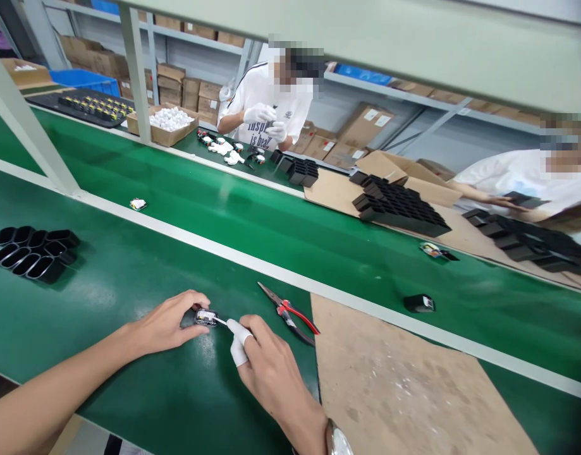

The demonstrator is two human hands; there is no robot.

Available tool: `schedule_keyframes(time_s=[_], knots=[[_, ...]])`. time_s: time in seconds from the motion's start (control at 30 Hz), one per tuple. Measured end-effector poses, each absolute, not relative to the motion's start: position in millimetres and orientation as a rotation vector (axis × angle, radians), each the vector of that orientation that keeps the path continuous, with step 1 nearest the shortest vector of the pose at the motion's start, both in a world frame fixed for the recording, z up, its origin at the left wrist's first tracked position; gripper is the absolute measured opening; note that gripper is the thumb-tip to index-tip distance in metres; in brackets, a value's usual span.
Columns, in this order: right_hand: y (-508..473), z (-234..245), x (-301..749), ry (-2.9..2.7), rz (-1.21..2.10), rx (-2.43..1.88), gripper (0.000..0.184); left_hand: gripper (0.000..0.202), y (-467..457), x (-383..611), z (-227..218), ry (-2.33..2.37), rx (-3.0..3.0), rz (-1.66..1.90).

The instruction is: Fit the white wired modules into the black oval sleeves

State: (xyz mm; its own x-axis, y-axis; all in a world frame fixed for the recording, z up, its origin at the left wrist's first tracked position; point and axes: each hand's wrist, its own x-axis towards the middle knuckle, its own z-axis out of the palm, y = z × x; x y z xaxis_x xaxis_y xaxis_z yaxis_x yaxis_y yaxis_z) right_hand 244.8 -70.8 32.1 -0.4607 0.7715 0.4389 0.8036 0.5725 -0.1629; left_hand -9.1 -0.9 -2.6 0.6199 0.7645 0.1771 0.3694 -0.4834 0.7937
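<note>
My left hand [169, 322] pinches a small black casing [206, 318] between thumb and fingers on the green table. The casing's open top shows white and metallic parts inside. My right hand [266, 360], with white covers on thumb and index finger, is closed round a thin pale rod-shaped tool [220, 321]. The tool's tip reaches the casing's opening; its handle is hidden in the hand. Beyond my right hand lie long-nose pliers [286, 308] with red and black handles.
Several empty black casings [34, 253] stand at left. Brown cardboard [413, 379] lies at right. Past a pale rail [200, 243], a green belt [252, 221] carries a few small units, including a black casing [419, 303]. Two co-workers [271, 95] are across it.
</note>
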Motion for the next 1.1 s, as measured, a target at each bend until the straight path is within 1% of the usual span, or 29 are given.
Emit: schedule_keyframes(time_s=[0.1, 0.37, 0.5, 0.57, 0.7, 0.83, 0.9, 1.0, 1.1], knots=[[-69, 36, 236, -2.383, -0.180, -1.237, 0.022, 0.045, -2, -10, -1, 0.913, 2.083, 0.631], [-59, 32, 229, -2.402, -0.214, -1.239, 0.024, 0.046, -3, -11, -3, 0.918, 2.102, 0.597], [-57, 40, 226, -2.427, -0.250, -1.217, 0.024, 0.046, -3, -11, -3, 0.917, 2.091, 0.606], [-57, 47, 227, -2.462, -0.272, -1.227, 0.023, 0.042, -3, -11, -3, 0.916, 2.093, 0.616], [-57, 62, 226, -2.561, -0.286, -1.259, 0.025, 0.026, 0, -11, 0, 0.893, 2.151, 0.648], [-56, 67, 228, -2.581, -0.266, -1.270, 0.026, 0.015, 3, -10, -2, 0.684, 2.290, 0.757], [-54, 62, 236, -2.499, -0.246, -1.300, 0.023, 0.015, 4, -11, -3, 0.635, 2.322, 0.786], [-49, 41, 256, -2.316, -0.228, -1.412, 0.022, 0.018, 3, -13, -5, 0.711, 2.315, 0.735], [-44, 15, 275, -2.250, -0.228, -1.523, 0.027, 0.030, 1, -16, -5, 0.832, 2.282, 0.711]])
